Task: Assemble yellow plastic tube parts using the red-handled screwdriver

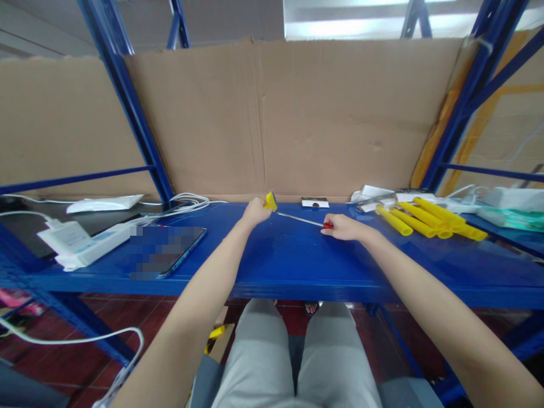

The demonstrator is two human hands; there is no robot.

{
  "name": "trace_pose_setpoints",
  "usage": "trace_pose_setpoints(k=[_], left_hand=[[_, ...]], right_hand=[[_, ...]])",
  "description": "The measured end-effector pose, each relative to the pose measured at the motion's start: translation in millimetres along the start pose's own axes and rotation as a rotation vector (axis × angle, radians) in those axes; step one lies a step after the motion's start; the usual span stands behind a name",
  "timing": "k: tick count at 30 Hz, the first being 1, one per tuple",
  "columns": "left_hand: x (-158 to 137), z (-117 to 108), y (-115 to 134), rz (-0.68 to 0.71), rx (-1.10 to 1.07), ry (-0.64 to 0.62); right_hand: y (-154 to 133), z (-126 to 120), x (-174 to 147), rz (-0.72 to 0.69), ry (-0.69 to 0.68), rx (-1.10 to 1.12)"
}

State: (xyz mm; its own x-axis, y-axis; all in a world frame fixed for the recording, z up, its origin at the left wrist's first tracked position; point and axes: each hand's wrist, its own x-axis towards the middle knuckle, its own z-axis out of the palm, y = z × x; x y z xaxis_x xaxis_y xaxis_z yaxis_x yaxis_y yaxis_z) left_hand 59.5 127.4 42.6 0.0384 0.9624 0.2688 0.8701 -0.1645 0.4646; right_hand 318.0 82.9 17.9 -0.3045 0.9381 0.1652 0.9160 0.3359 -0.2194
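My left hand [256,212] is closed around a small yellow piece with a dark edge [271,201], held above the back half of the blue shelf [280,260]. My right hand [343,226] grips the red handle of a screwdriver [301,219]. The screwdriver's thin metal shaft points left, and its tip is close to the yellow piece. Whether the two touch, I cannot tell. Fingers hide part of the yellow piece and most of the handle.
Several yellow tubes [419,218] lie in a pile at the right, by white packets [374,195]. A small black-and-white box [315,202] rests against the cardboard wall [323,119]. On the left are a dark tablet-like device [181,249], a white power strip [97,243] and cables [191,201].
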Motion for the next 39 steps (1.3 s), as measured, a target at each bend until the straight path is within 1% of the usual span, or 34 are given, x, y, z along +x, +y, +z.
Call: trace_pose_setpoints(k=[6, 11, 14, 20, 25, 39], left_hand=[[-1.7, -1.3, 3.5, -0.005, 0.005, -0.031], [-1.9, 0.0, 6.4, 0.025, -0.01, -0.062], [-1.1, 0.8, 5.1, 0.019, -0.01, -0.055], [1.9, 2.2, -0.9, 0.033, 0.025, 0.003], [1.2, 1.6, 1.0, 0.018, 0.002, -0.018], [-0.1, 0.1, 3.9, 0.0, -0.022, -0.041]], right_hand=[[-0.2, 1.2, 0.2, -0.02, -0.031, -0.027], [-0.1, 1.8, 0.1, -0.032, -0.034, -0.02], [0.3, 0.8, -0.2, -0.016, -0.025, -0.017], [1.4, -2.2, 0.1, 0.0, -0.003, 0.004], [1.1, -2.4, 0.5, -0.026, 0.005, 0.007], [-0.1, -4.1, -0.3, -0.014, 0.004, 0.022]])
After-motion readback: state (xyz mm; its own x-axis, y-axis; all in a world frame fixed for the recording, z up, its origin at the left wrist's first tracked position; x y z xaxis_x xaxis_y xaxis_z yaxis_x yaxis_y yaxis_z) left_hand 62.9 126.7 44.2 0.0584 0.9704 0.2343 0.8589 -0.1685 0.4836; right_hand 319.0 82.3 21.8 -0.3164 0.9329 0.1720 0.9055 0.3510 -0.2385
